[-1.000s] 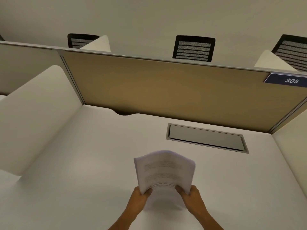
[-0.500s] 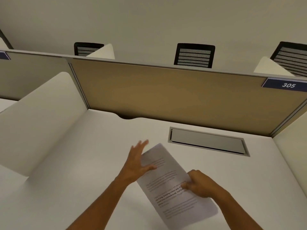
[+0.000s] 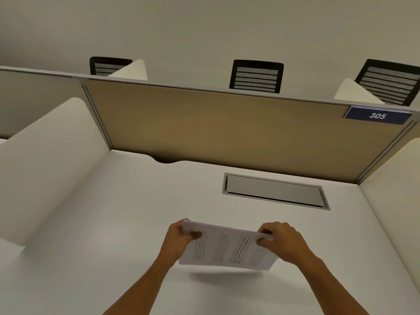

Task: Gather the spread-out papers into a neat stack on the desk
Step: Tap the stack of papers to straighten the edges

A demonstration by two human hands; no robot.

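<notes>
1. Now both hands grip the papers (image 3: 227, 247) again: half a second ago the left hand was open with fingers spread above the sheets, which lay slanted on the desk under the right hand's pinch. A second ago both hands held the bundle upright by its bottom edge.
2. Since then the bundle has been turned sideways, so the lines of print run up and down from the wearer's view, and it has come up off the desk (image 3: 113, 223); a soft shadow lies on the surface just below its near edge.
3. Left hand (image 3: 179, 239): clenched on the left short edge, thumb on top of the page, fingers hidden behind.
4. Right hand (image 3: 281, 242): clenched on the right short edge in the same way, thumb on the printed face.
5. For the task, this reads as the squaring step. No loose sheets show elsewhere on the desk, so the gathering looks done; what likely remains is tapping the edges even and laying the stack flat.
6. The papers look like a thin sheaf of white printed sheets, top page showing several blocks of text. The far long edge sits raised, the near edge dips towards the desk. Edges look fairly flush, though blur hides small offsets.
7. It hangs over the near middle of the desk, well short of the grey cable hatch (image 3: 275, 192).
</notes>
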